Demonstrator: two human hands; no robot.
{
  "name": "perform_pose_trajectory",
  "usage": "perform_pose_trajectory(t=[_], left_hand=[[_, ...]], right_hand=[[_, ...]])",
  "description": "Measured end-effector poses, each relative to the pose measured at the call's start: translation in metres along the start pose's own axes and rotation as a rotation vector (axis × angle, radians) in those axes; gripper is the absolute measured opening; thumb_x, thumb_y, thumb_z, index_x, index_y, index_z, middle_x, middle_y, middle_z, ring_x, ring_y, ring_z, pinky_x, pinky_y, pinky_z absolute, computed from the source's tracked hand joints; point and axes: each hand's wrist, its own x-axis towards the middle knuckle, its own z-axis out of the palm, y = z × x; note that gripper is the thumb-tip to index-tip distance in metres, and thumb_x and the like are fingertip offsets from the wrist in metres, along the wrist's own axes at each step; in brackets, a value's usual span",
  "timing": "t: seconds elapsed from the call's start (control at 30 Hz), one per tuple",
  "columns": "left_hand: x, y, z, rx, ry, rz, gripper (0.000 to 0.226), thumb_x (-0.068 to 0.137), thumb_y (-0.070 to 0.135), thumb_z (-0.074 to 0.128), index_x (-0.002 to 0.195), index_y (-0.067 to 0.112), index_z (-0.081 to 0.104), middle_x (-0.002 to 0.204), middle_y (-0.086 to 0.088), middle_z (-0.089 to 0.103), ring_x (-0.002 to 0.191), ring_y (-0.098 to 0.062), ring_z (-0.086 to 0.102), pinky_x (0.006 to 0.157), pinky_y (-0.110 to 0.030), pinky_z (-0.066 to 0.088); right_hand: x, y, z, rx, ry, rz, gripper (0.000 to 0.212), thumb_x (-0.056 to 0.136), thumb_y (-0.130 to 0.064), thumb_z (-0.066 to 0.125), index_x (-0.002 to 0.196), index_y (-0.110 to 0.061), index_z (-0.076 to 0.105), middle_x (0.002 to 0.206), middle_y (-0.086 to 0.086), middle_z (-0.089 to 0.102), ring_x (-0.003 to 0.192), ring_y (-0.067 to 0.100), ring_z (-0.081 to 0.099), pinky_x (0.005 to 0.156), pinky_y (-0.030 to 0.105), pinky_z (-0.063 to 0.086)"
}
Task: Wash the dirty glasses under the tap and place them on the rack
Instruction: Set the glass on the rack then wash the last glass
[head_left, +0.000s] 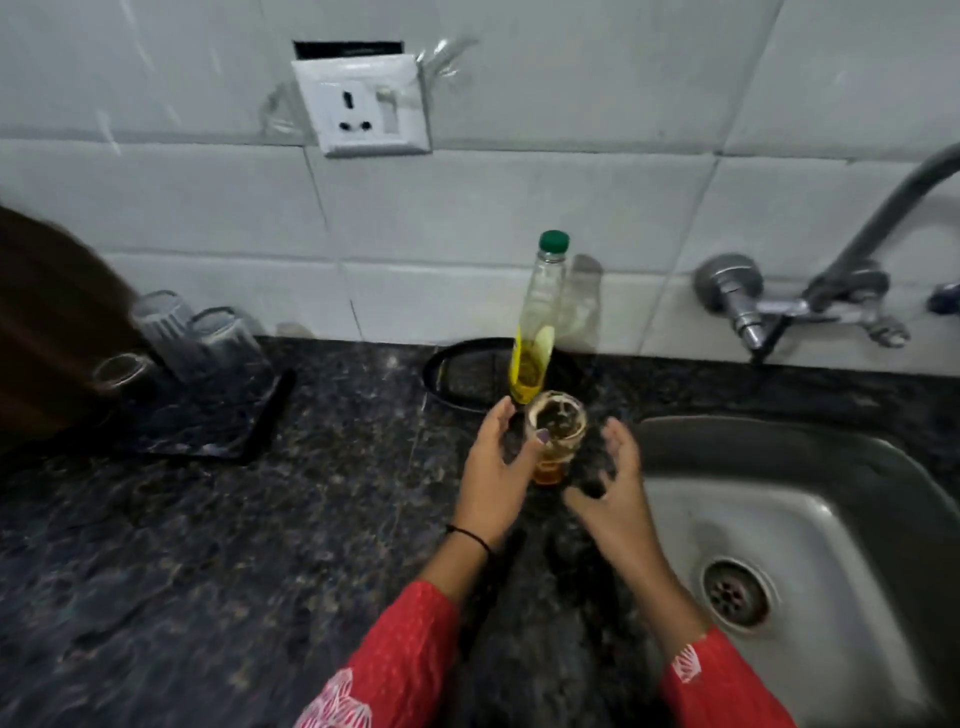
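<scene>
Two bare hands at a dark granite counter (260, 545), red patterned sleeves (405, 660) to the forearms. Left hand (493, 467) wrapped around a dirty glass (555, 436), thumb over the near rim, fingers curled at the far side; amber liquid at the bottom and a residue ring on the inner wall. Right hand (615, 480) just beside the glass, fingers spread wide and loosely bent, gripping nothing; whether touching the glass, unclear. Glass near the counter's right edge, next to the steel sink (810, 519), drain (735, 592) bare. Directly behind the glass, a clear bottle (537, 322) with green cap and yellow liquid, close to a round black rim (441, 364) by the back wall. Toward the counter's left edge, a dark tray-like rack (218, 415) with two upturned ribbed glasses (197, 332) and a third glass (122, 371) at its left, partly blurred. On the white-tiled wall, a socket plate (361, 104) and, above the sink at far right, the tap (831, 291), no water visible.
</scene>
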Motion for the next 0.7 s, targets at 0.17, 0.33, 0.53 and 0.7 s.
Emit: perform_pose_trajectory(t=[0.17, 0.33, 0.53, 0.7], left_hand=[[0.005, -0.007, 0.027, 0.014, 0.093, 0.038, 0.037, 0.095, 0.014, 0.053, 0.131, 0.011, 0.051, 0.127, -0.001, 0.059, 0.107, 0.003, 0.057, 0.096, -0.014, 0.044], [-0.022, 0.001, 0.058, 0.008, 0.145, 0.072, 0.025, 0.096, 0.013, 0.050, 0.118, 0.018, 0.060, 0.112, 0.007, 0.066, 0.097, 0.011, 0.061, 0.086, -0.013, 0.049], [-0.034, 0.029, 0.147, -0.053, 0.060, 0.069, 0.019, 0.097, 0.013, 0.049, 0.102, 0.017, 0.067, 0.099, -0.002, 0.071, 0.094, -0.012, 0.067, 0.088, -0.032, 0.053], [-0.007, 0.064, 0.226, -0.032, 0.085, 0.099, 0.019, 0.095, 0.010, 0.052, 0.113, 0.012, 0.060, 0.105, -0.003, 0.063, 0.097, -0.011, 0.059, 0.092, -0.027, 0.046]], right_hand=[[0.026, -0.009, 0.010, 0.122, -0.119, -0.079, 0.082, 0.068, -0.010, 0.079, 0.138, -0.020, 0.037, 0.130, -0.006, 0.053, 0.112, -0.005, 0.055, 0.093, 0.014, 0.043], [0.013, -0.010, -0.032, 0.120, -0.065, -0.114, 0.056, 0.065, -0.014, 0.084, 0.107, -0.038, 0.057, 0.104, -0.017, 0.068, 0.097, -0.002, 0.065, 0.085, 0.020, 0.051], [-0.003, -0.007, -0.152, 0.168, 0.036, -0.082, 0.068, 0.059, -0.010, 0.081, 0.122, -0.021, 0.057, 0.112, -0.005, 0.069, 0.104, 0.007, 0.065, 0.088, 0.025, 0.052], [0.004, -0.014, -0.244, 0.098, 0.110, -0.132, 0.070, 0.062, 0.001, 0.082, 0.123, -0.022, 0.056, 0.107, -0.014, 0.066, 0.094, -0.009, 0.063, 0.076, 0.005, 0.047]])
